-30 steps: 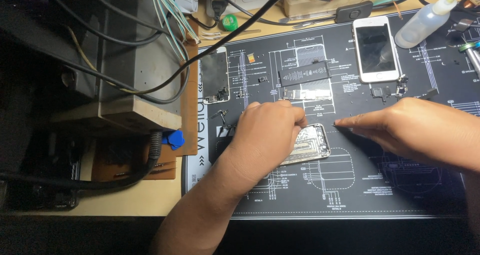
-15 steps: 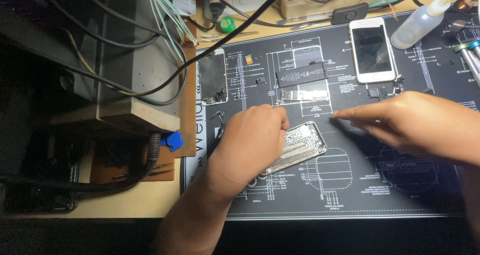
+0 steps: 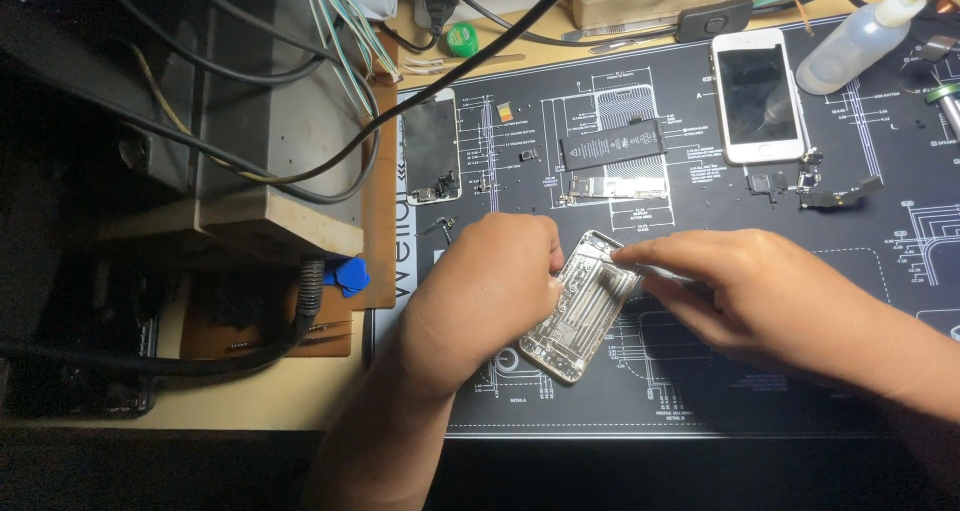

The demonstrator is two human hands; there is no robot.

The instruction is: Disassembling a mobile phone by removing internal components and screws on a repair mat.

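An opened silver phone housing lies tilted on the dark printed repair mat. My left hand grips its left edge with curled fingers and holds it down. My right hand comes in from the right; its fingers pinch a thin metal tool whose tip touches the upper end of the housing. How the tool ends is hidden by my fingers.
On the mat farther back lie a black battery, a circuit board, a dark screen panel, a white phone and small parts. A clear squeeze bottle stands at back right. Cabled equipment fills the left.
My left hand has turned and tilted the housing, exposing more of it. My right hand has drawn closer, bringing the tool tip onto its upper end.
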